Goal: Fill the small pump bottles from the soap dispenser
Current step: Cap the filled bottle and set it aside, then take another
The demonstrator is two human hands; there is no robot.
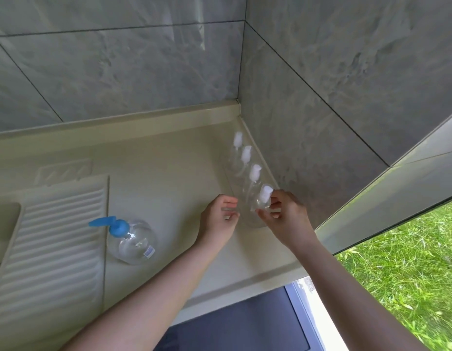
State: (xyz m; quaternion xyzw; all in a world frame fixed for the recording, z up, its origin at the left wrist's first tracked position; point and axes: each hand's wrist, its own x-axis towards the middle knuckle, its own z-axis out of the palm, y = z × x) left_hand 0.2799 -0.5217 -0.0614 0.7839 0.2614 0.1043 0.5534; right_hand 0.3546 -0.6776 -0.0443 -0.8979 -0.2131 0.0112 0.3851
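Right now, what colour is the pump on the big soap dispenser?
Blue pump on the clear soap dispenser; the head view shows it.

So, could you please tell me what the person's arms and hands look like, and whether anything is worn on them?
Both forearms are bare as far as the frame shows: no sleeves, gloves, watch or bracelets. The left hand and right hand show no rings, and the fingernails look short and unpainted.

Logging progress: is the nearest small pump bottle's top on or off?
On: white pump top sits on the nearest small bottle, in the right hand.
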